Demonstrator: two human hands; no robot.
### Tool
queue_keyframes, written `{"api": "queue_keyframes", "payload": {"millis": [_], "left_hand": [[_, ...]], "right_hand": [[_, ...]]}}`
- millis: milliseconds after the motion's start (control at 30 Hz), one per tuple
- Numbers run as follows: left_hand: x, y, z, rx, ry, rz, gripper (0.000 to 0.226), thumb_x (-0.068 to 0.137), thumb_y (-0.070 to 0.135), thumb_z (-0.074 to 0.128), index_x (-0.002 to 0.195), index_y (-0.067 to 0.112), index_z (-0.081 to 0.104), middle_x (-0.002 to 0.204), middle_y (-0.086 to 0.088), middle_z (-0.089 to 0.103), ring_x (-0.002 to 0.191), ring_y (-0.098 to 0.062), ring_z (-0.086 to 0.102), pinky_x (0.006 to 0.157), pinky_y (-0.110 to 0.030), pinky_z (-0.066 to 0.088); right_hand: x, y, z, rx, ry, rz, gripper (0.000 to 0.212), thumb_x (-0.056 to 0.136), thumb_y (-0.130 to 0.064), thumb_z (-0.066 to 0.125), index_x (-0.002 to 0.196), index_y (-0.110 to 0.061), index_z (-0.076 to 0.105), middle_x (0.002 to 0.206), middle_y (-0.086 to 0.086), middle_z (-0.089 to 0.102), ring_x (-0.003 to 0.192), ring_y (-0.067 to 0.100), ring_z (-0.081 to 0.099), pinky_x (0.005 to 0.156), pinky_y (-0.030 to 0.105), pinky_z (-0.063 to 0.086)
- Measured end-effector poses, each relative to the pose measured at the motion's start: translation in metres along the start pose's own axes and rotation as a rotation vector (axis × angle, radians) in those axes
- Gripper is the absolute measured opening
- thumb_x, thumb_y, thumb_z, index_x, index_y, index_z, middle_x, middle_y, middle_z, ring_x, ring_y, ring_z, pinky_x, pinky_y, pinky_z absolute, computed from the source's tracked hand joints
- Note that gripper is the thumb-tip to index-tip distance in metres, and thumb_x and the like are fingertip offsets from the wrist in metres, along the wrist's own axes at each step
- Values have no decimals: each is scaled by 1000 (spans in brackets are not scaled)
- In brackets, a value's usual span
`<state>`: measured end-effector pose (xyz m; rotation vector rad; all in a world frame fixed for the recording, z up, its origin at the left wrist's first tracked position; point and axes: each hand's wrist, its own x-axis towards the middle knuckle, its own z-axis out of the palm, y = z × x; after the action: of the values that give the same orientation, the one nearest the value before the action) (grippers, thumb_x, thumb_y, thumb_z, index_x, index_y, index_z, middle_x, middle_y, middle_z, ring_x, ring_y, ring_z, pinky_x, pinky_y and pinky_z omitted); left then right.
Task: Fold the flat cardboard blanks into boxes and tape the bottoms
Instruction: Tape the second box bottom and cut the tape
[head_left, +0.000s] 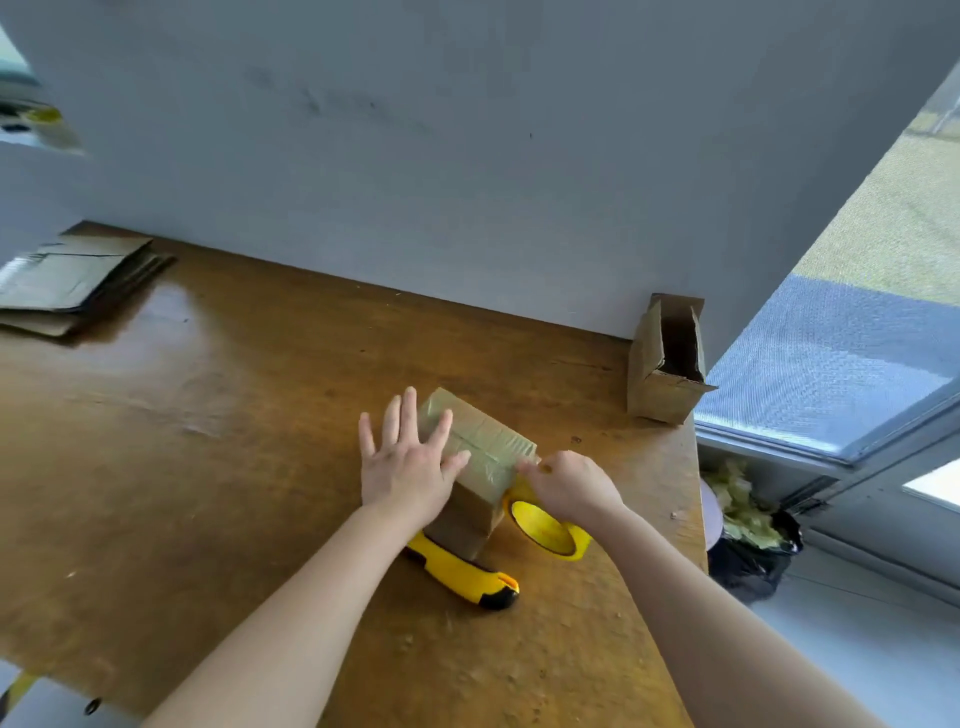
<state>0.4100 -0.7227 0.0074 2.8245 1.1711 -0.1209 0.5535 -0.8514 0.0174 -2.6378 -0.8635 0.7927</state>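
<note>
A small folded cardboard box (485, 457) stands on the wooden table with clear tape across its upturned face. My left hand (408, 462) lies flat on the box's left side, fingers spread. My right hand (569, 486) pinches the tape at the box's right edge, over a yellow tape roll (548, 532) that sits beside the box. A yellow and black utility knife (465, 574) lies on the table in front of the box. A stack of flat cardboard blanks (72, 283) rests at the far left corner.
An open folded box (665, 364) stands at the table's far right corner against the grey wall. The table's right edge (698, 493) drops to a black rubbish bag (748, 540) on the floor by a window.
</note>
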Motion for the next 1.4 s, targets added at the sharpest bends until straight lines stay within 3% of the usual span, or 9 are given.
{"api": "queue_keyframes", "payload": {"millis": [100,167,333,567,767,900,1033,1200,1400], "left_hand": [[14,-7,-10,-13,94,25,48,102,35,35,149,34,27,153,-4,24,137,-25,25,107,-40,27],[21,-8,-8,-132,89,59,46,102,21,37,148,27,33,151,-2,32,133,-23,34,103,-35,35],[36,-17,-3,-230,-102,92,59,103,44,24,154,17,12,162,-3,-2,148,-19,-5,119,-34,4],[52,-29,-4,-214,-134,124,59,103,42,27,154,18,12,162,-2,-2,148,-17,-7,120,-34,3],[51,-30,-7,-234,-134,122,60,102,44,29,154,20,13,162,0,-1,148,-15,-6,119,-33,3],[50,-29,-11,-258,-147,114,66,99,53,31,154,20,12,162,1,-1,148,-15,-6,119,-33,3],[49,-24,-12,-160,-142,115,87,89,64,43,154,20,7,162,-1,-3,148,-18,-6,119,-34,4],[47,-13,-6,-36,-29,94,88,88,59,51,153,15,12,161,-9,6,149,-25,1,120,-39,10],[46,-1,2,29,30,58,89,85,51,62,151,12,17,159,-13,13,148,-31,7,119,-47,14]], "right_hand": [[-3,-14,-2,312,-131,-28,29,94,-32,46,92,-11,65,82,5,57,80,23,54,65,28,39],[-9,-23,0,512,-220,-33,15,93,-21,50,88,-13,62,75,3,58,68,17,55,57,22,43],[-9,-35,17,692,-338,-61,18,94,-27,58,108,-17,64,100,8,71,76,15,66,70,28,55],[-10,-50,38,696,-239,4,24,93,-43,55,101,-21,61,94,6,70,88,26,68,83,41,57],[-2,-55,25,636,-291,209,24,92,-33,62,82,-12,55,73,8,62,56,22,61,53,30,54],[-2,-52,41,478,-331,265,56,93,-55,52,109,-1,53,68,9,65,42,18,59,52,29,55],[2,-50,46,475,-307,259,64,91,-61,51,114,-1,52,78,9,67,56,21,65,69,36,60],[-1,-52,45,395,-320,224,80,87,-69,46,136,-6,45,128,10,58,112,25,59,91,32,50],[0,-50,40,423,-298,127,65,91,-58,52,139,-14,46,125,3,55,110,20,52,86,28,43]]}}
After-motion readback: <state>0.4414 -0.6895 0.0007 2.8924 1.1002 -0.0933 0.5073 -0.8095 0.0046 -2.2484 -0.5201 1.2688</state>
